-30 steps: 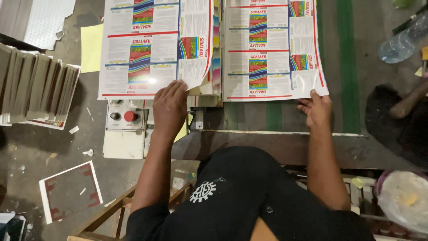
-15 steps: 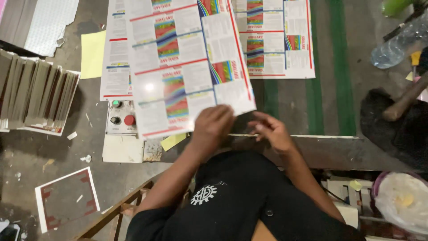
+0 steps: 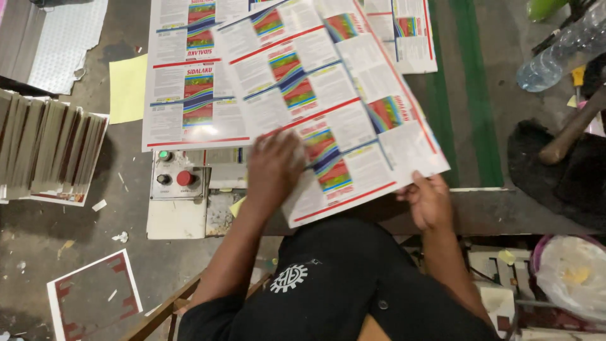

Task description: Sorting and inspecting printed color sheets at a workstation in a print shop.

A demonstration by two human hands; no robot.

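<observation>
Glossy printed sheet (image 3: 328,107), crossed with red rules and rainbow-striped label panels, lies skewed across a worktable (image 3: 470,95) as a person in a black shirt handles it from the near edge. The left hand (image 3: 273,169) presses flat, fingers spread, on the sheet's lower edge at about 7 o'clock of the sheet; it is blurred, so whether any finger curls under the paper cannot be told. The right hand (image 3: 429,201) pinches the sheet's lower corner at 5 o'clock, thumb on top. The sheet overlaps a stack of matching printed sheets (image 3: 183,95) at 9 o'clock and covers part of another stack (image 3: 410,35) at 1 o'clock.

By the look of it, the step in hand is swinging one sheet across the table from pile to pile; squaring it up would call for both hands to turn it until its edges run parallel with the stack beneath, then let go together.

A control box (image 3: 173,183) with a red button (image 3: 184,178) and a green one sits at 8 o'clock, just beside the left forearm. Stacked boards (image 3: 47,148) stand at 9 o'clock, a clear plastic bottle (image 3: 555,53) at 2 o'clock, a yellow paper (image 3: 127,88) at 10 o'clock.
</observation>
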